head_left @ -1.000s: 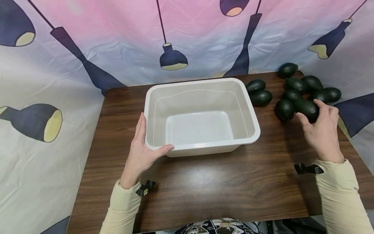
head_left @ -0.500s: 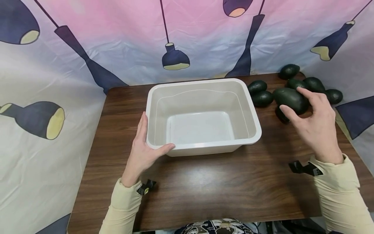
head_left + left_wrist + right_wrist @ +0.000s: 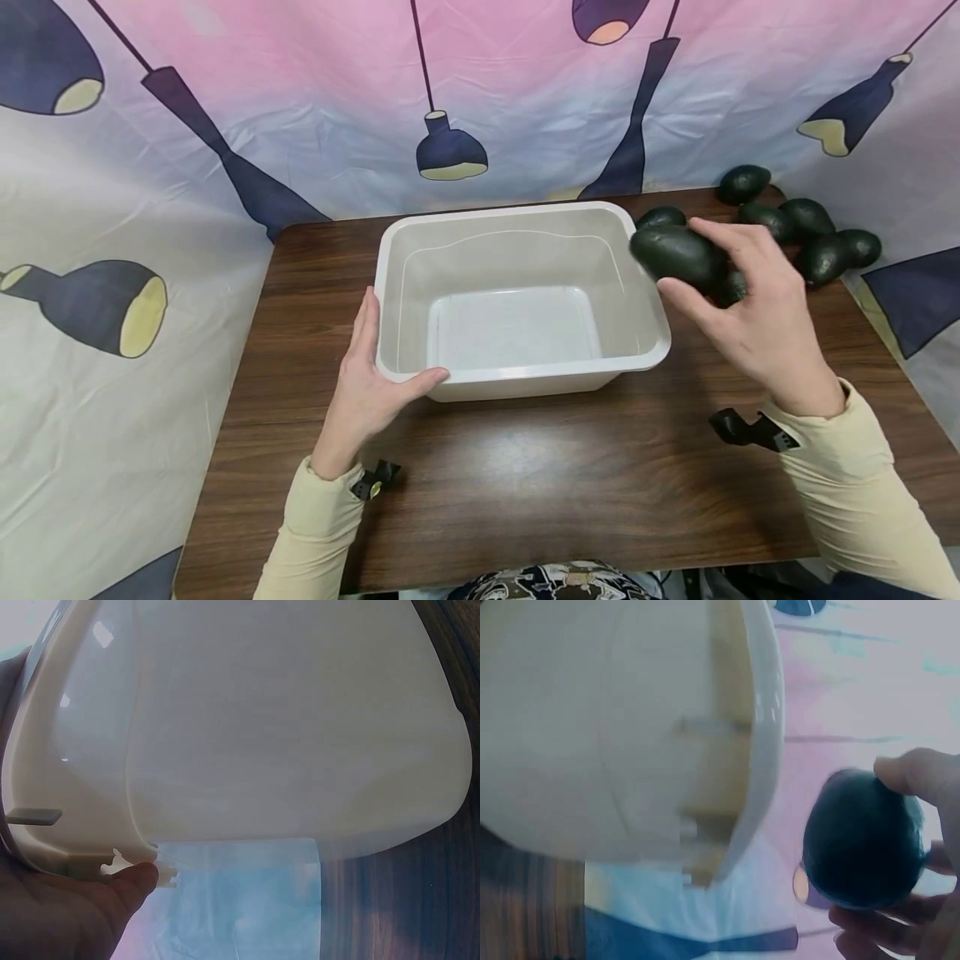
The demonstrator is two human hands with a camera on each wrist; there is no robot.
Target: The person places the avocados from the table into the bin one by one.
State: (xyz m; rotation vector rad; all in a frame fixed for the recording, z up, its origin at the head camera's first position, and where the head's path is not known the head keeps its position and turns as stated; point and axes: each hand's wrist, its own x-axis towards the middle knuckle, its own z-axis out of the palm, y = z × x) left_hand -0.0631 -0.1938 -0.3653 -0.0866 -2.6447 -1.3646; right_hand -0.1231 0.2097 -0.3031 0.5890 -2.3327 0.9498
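Observation:
A white plastic tub point(image 3: 513, 327) stands on the table with its inside bare. My left hand point(image 3: 363, 379) rests against its near left corner, fingers straight along the side and thumb at the front rim. In the left wrist view the thumb point(image 3: 135, 881) touches the tub's outer edge. My right hand point(image 3: 757, 308) grips a dark green avocado point(image 3: 678, 257) between thumb and fingers, just right of the tub's right rim. The right wrist view shows this avocado point(image 3: 862, 840) raised beside the rim. Behind it lie other avocados, partly hidden.
Several more avocados point(image 3: 806, 221) lie in a group at the table's back right corner. One avocado point(image 3: 662, 217) sits close behind the held one. The wooden table point(image 3: 570, 475) meets a printed cloth point(image 3: 300, 125) at its back and sides.
My right hand has lifted the avocado from the group and moved left with it to the tub's right rim. The left hand and tub have stayed in place.

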